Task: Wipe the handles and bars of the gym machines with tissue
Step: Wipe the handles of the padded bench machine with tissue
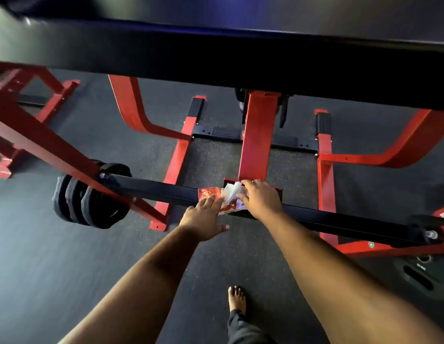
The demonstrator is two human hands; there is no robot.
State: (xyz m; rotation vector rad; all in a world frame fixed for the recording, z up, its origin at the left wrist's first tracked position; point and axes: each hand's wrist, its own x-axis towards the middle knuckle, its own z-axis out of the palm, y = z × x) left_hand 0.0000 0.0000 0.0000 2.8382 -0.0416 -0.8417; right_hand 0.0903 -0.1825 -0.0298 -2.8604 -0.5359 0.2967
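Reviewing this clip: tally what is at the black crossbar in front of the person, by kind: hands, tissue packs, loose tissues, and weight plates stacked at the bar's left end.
Hands: 2, left hand and right hand
Tissue pack, orange-red: 1
White tissue at the pack's opening: 1
Black weight plates at the crossbar's left end: 3
Total: 7

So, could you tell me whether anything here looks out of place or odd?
One thing: a red tissue packet lies on the machine's black crossbar, which is no usual spot for it. The left hand rests on it while the right hand pulls at white tissue.
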